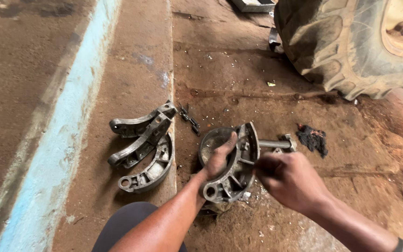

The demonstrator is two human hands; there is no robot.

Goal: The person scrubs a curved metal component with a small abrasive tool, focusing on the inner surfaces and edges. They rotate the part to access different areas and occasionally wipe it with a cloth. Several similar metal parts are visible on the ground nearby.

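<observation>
The left hand [220,158] grips the curved brake shoe [236,168], fingers wrapped over its upper rim, holding it on edge on the floor [239,60]; the right hand [288,179] sits just right of it, fingers clenched, on what I cannot tell; a metal shaft [274,143] runs rightward from the shoe; three loose shoes [143,149] lie left; a tractor tyre [346,42] stands beyond.

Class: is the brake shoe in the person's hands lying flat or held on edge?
On edge: brake shoe stands upright, left hand gripping it.
</observation>
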